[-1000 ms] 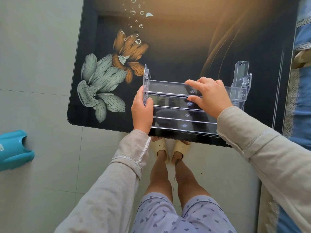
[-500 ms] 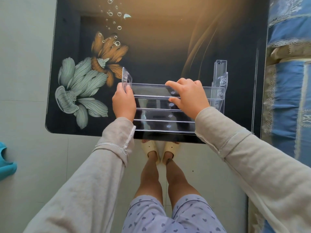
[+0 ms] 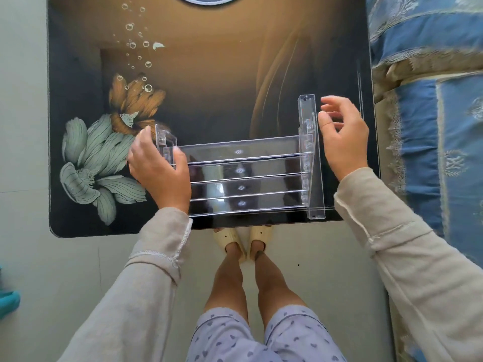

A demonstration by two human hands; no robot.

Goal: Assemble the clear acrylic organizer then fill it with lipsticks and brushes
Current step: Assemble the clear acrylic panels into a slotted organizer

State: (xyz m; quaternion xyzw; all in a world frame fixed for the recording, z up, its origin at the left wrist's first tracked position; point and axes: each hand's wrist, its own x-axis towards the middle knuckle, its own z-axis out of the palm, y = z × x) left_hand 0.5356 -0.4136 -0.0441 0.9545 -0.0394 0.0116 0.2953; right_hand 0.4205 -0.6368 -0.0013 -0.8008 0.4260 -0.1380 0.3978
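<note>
The clear acrylic organizer (image 3: 243, 178) lies near the table's front edge: several stepped clear shelves between two side panels. My left hand (image 3: 159, 171) grips the left side panel (image 3: 164, 142), thumb over its inner face. My right hand (image 3: 342, 137) hovers just right of the tall right side panel (image 3: 309, 142), fingers spread and holding nothing. No lipsticks or brushes are in view.
The glossy dark table (image 3: 209, 74) carries a printed flower pattern (image 3: 104, 158) on its left part. A blue and beige bedspread (image 3: 428, 100) borders the table on the right. A teal object (image 3: 7, 301) lies on the tiled floor at far left. My feet stand under the front edge.
My right hand has left the top shelves and moved to the right, outside the right side panel, fingers apart. My left hand stays on the left panel. The camera view shifted closer.
</note>
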